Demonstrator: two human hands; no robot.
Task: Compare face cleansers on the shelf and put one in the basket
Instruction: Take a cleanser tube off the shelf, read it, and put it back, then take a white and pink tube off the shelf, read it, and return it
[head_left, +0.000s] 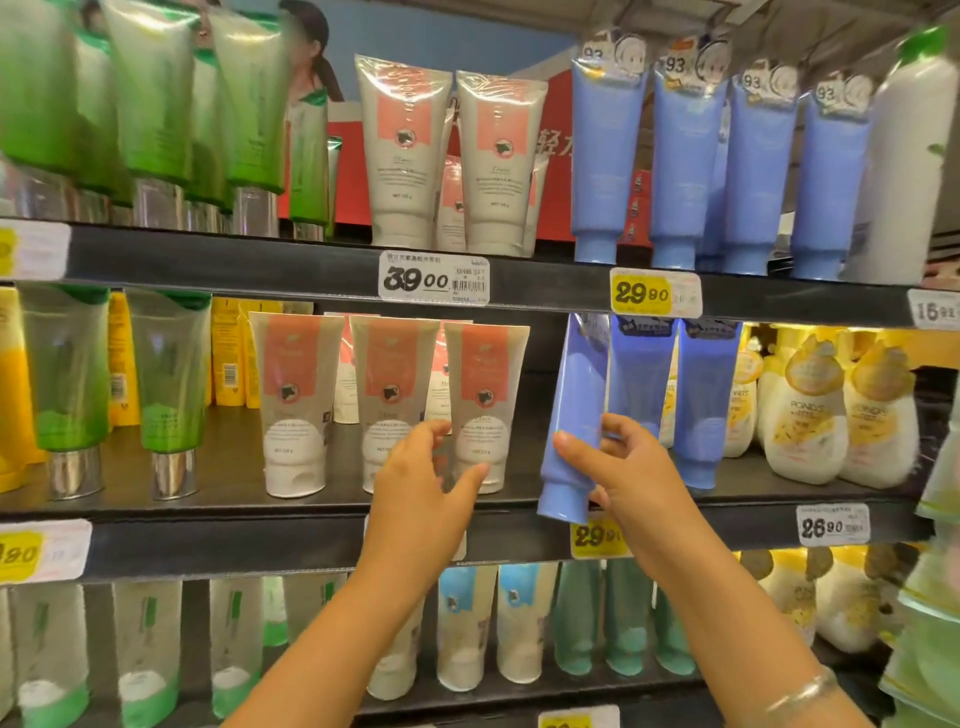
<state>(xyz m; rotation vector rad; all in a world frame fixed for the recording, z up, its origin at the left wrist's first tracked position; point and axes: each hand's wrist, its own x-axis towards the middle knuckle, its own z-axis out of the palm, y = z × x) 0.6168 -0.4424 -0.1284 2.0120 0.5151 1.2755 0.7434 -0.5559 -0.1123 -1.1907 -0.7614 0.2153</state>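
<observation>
She stands close to the shelf, both arms up at the middle tier. Her right hand (618, 467) grasps a blue tube (574, 415), thumb across its front and fingers curled round its far edge; the tube leans left, its cap end hanging just past the shelf lip (311, 540) above a yellow 29.90 price tag (595, 538). 2 more blue tubes stand upright just beside it. Her left hand (423, 488) is released and spread, fingers relaxed, reaching toward the white-and-coral tube (485, 405) at the right end of a row of 3. From here I can't quite tell whether the fingertips touch it yet; they look just short of it or barely brushing. No basket shows anywhere in sight.

The step in hand looks like the comparing: 1 cleanser lifted out, a 2nd about to be taken. To do it well, she should close the left fingers round the lower body of the coral tube, near its cap, and draw it straight out so its neighbour doesn't topple. The blue tube wants a firmer hold lower down, as it is tilting. Then bring both labels up side by side, level and facing her.
</observation>
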